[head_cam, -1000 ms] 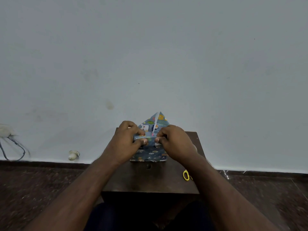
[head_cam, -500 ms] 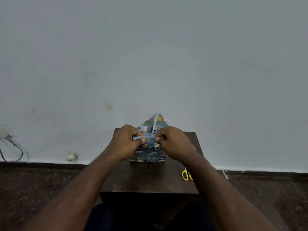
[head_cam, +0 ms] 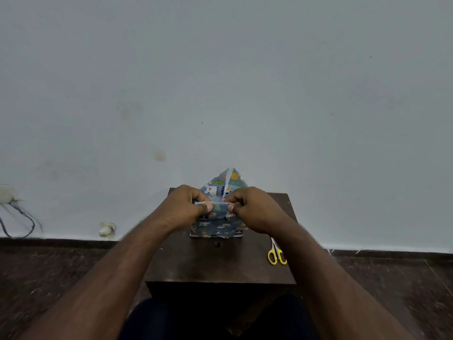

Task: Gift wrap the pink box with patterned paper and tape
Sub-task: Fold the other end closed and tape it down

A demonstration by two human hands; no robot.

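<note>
The box (head_cam: 215, 228) stands on the dark wooden table (head_cam: 215, 261), covered in blue patterned paper with animal prints. A triangular paper flap (head_cam: 226, 182) rises above it toward the wall. A sliver of pink shows at the fold between my hands. My left hand (head_cam: 186, 204) and my right hand (head_cam: 250, 208) sit side by side on the box's top edge. Both pinch a folded strip of the paper between thumb and fingers. The box itself is almost wholly hidden by paper and hands.
Yellow-handled scissors (head_cam: 276, 253) lie on the table's right side, partly under my right forearm. A grey wall stands just behind the table. On the left floor are a small white object (head_cam: 106, 228) and dark cables (head_cam: 19, 222).
Both hands have slid slightly back along the top fold, and the upright flap has tipped a little lower. The camera view has shifted slightly.
</note>
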